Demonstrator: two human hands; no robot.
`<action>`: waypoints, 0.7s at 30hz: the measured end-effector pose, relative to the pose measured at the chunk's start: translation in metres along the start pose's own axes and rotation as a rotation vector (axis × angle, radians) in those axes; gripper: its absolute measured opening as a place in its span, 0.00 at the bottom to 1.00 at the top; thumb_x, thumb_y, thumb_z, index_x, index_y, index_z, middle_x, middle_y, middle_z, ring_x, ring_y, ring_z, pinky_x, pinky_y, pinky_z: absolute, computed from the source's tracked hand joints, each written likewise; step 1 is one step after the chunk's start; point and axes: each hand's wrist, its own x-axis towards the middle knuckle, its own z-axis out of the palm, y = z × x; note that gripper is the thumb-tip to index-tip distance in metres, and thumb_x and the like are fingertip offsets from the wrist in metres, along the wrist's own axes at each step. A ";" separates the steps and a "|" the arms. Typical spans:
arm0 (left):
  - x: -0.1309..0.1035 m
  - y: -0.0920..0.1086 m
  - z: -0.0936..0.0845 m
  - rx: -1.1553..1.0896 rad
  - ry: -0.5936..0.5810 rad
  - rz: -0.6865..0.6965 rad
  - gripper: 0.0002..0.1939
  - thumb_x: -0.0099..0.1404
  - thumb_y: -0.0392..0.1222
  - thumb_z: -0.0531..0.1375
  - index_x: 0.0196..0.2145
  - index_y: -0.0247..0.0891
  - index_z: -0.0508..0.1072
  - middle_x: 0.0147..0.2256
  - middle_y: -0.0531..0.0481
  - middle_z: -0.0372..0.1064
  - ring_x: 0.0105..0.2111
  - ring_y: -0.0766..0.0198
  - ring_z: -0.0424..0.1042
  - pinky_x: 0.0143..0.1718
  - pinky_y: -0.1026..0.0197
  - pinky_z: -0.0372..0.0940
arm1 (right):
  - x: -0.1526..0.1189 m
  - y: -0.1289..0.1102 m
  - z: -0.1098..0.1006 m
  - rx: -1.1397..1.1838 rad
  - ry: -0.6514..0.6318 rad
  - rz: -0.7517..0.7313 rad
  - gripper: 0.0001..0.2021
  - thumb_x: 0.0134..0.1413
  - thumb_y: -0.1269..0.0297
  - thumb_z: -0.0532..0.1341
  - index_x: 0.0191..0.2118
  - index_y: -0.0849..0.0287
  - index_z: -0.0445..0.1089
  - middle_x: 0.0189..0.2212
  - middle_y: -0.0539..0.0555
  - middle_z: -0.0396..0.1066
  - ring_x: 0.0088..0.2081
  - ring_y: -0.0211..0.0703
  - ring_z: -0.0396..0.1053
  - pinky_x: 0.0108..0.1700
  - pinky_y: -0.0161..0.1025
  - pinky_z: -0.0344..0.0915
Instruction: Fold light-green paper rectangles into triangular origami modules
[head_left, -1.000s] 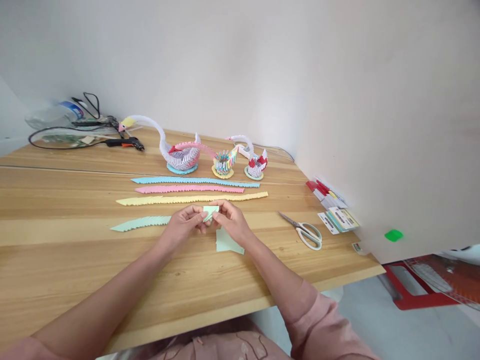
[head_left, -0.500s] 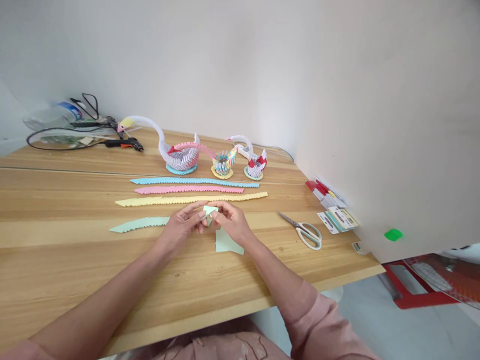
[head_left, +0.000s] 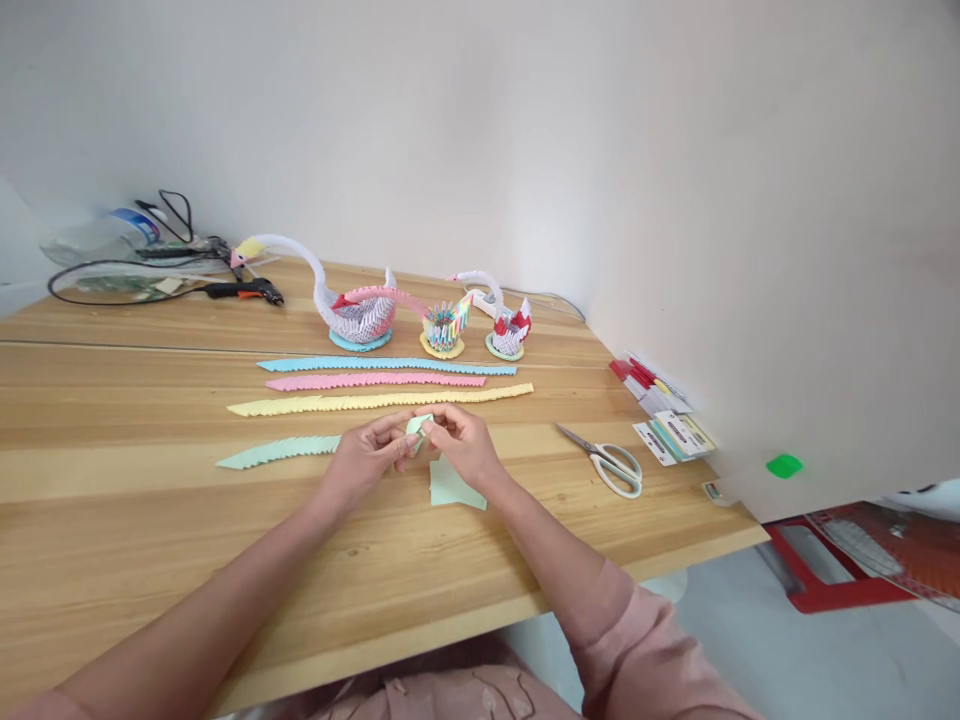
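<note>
Between the fingertips of my left hand (head_left: 369, 452) and my right hand (head_left: 461, 440) is a small piece of light green paper (head_left: 418, 426). Both hands are closed in a pinch on it, and fingers cover part of its folds. Just under my right wrist, several light green paper pieces (head_left: 450, 488) lie on the wooden table (head_left: 360, 570). Left of my left hand stretches a chain of folded green paper (head_left: 277, 452), its right end hidden behind the hand. Yellow (head_left: 375, 400), pink (head_left: 375, 381) and blue (head_left: 375, 364) paper chains lie beyond, roughly parallel.
Folded-paper swans (head_left: 361, 318) stand on round bases at the back. Scissors (head_left: 611, 465) lie to the right, points towards the left. Packs of paper (head_left: 675, 437) sit by the right wall. A glue gun (head_left: 251, 290) with a black cord rests at the back left.
The green paper piece has been bent over between my fingers and now looks smaller and more rounded. Both hands stay in nearly the same place.
</note>
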 end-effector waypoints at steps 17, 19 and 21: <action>-0.001 0.002 -0.002 0.022 -0.059 0.050 0.14 0.58 0.52 0.57 0.27 0.38 0.73 0.22 0.52 0.66 0.20 0.67 0.63 0.24 0.65 0.60 | 0.000 0.001 -0.001 -0.022 -0.001 -0.013 0.12 0.51 0.62 0.56 0.41 0.57 0.71 0.31 0.51 0.70 0.29 0.35 0.64 0.32 0.33 0.65; -0.001 0.003 -0.001 0.032 -0.067 0.057 0.15 0.58 0.52 0.57 0.25 0.38 0.72 0.22 0.53 0.65 0.20 0.67 0.62 0.25 0.64 0.60 | 0.001 0.003 -0.001 -0.035 0.004 -0.016 0.12 0.51 0.61 0.56 0.41 0.57 0.72 0.31 0.51 0.70 0.29 0.35 0.64 0.32 0.33 0.65; -0.001 0.003 -0.002 0.047 -0.074 0.065 0.15 0.59 0.51 0.56 0.23 0.38 0.71 0.22 0.53 0.65 0.20 0.67 0.62 0.25 0.64 0.59 | 0.001 0.004 -0.001 -0.051 0.006 -0.023 0.12 0.52 0.61 0.56 0.40 0.57 0.72 0.30 0.51 0.69 0.28 0.35 0.64 0.31 0.32 0.63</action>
